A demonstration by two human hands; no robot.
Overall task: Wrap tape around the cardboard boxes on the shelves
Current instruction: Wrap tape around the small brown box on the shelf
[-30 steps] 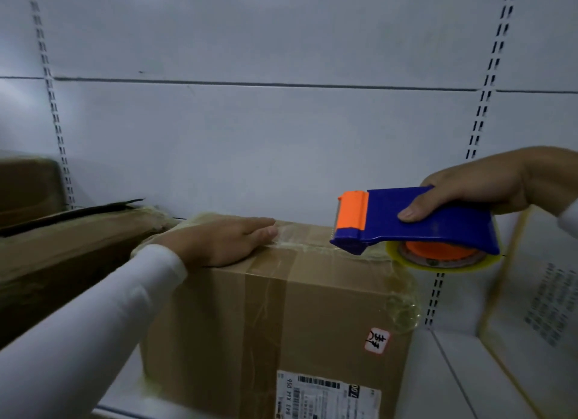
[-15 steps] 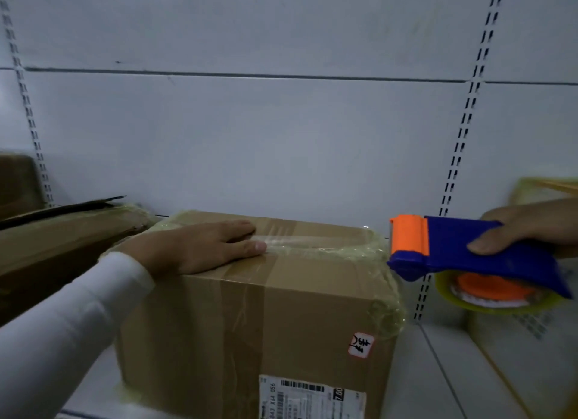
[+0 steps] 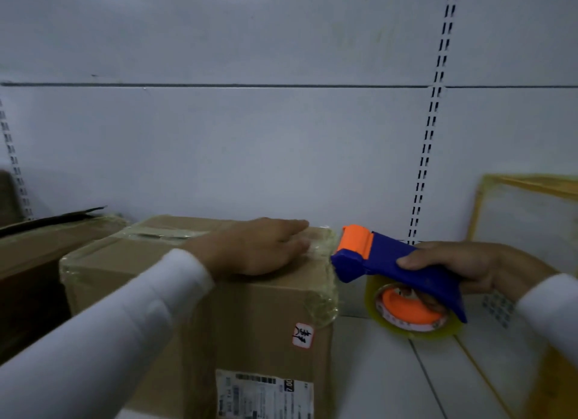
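Observation:
A brown cardboard box point(image 3: 256, 312) stands on the white shelf, with clear tape across its top and right corner and a shipping label low on its front. My left hand point(image 3: 253, 249) lies flat on the box top, fingers spread toward the right edge. My right hand point(image 3: 453, 265) grips a blue and orange tape dispenser point(image 3: 391, 262) holding a roll of clear yellowish tape point(image 3: 413, 312). The dispenser's orange head touches the box's top right edge, just beyond my left fingertips.
A flatter brown box point(image 3: 47, 246) with a lifted dark flap lies to the left. A yellow-edged box point(image 3: 531, 231) stands at the right. The white shelf floor point(image 3: 375, 371) shows between the boxes. A slotted upright point(image 3: 431, 121) runs down the back wall.
My right hand has brought the dispenser down and back to the box's top right edge. My left hand has slid to the right along the box top.

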